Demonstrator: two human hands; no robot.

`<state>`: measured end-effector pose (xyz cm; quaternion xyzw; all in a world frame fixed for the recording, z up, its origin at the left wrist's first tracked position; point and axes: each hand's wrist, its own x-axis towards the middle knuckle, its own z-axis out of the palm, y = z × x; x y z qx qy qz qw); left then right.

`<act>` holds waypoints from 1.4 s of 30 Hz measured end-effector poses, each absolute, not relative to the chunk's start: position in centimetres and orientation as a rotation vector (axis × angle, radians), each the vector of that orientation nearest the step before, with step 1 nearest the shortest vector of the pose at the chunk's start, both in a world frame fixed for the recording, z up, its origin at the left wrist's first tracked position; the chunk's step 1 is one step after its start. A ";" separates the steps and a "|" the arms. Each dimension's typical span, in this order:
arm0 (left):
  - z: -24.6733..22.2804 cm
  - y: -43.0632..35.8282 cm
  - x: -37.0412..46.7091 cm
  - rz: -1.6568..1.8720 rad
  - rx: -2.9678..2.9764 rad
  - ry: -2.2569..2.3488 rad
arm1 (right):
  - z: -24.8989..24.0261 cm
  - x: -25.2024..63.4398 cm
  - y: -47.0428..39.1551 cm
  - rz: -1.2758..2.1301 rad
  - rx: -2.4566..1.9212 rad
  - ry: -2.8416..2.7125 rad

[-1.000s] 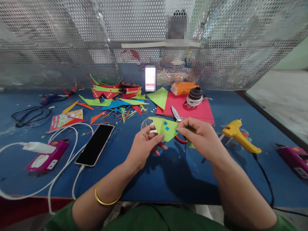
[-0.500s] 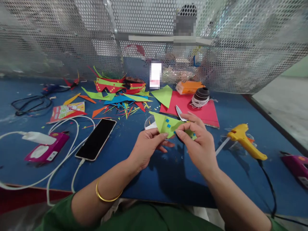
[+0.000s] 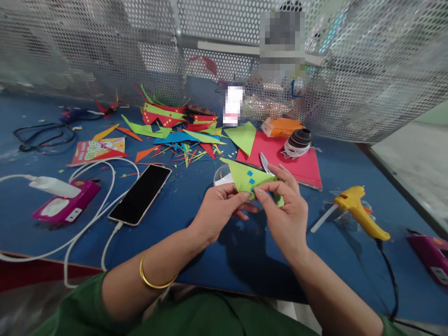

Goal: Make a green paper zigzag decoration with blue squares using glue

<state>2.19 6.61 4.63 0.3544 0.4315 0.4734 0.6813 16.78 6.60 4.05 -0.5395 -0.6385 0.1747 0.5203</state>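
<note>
My left hand point(image 3: 224, 207) pinches the lower edge of a light-green paper cut-out point(image 3: 241, 173) between thumb and fingers. Small blue paper squares point(image 3: 250, 173) lie in a row on its face. At the cut-out, the thumb and index finger of my right hand point(image 3: 285, 205) close on another tiny blue square point(image 3: 253, 190), pressing it against the green paper. A metal blade, seemingly of scissors point(image 3: 264, 162), shows just beyond my right fingers; whether they hold it is hidden. Behind the cut-out sits a clear round dish point(image 3: 221, 174), partly covered.
Red and green paper masks point(image 3: 164, 115) and coloured scraps point(image 3: 185, 149) lie at the back. A red sheet point(image 3: 301, 170) bears a spool point(image 3: 297, 142). A yellow glue gun point(image 3: 360, 210) lies right, a phone point(image 3: 140, 195) and purple power block point(image 3: 70, 205) left, with white cables.
The view has shifted slightly. The green cut-out is tilted more upright, and my right thumb and index finger have moved a little closer to my left hand, still at the blue square.
</note>
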 end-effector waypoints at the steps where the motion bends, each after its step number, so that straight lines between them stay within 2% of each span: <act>1: 4.6 6.6 2.2 1.064 0.795 0.964 | 4.0 16.7 6.6 0.421 -1.294 -1.530; 24: 4.3 6.7 2.4 1.104 0.754 0.973 | 3.6 16.1 6.3 0.408 -1.265 -1.494; 32: 4.7 6.7 2.3 1.068 0.746 0.977 | 4.8 18.1 7.2 0.629 -1.257 -1.437; 42: 4.7 6.6 2.3 1.038 0.799 0.973 | 5.7 18.6 7.5 0.709 -1.387 -1.524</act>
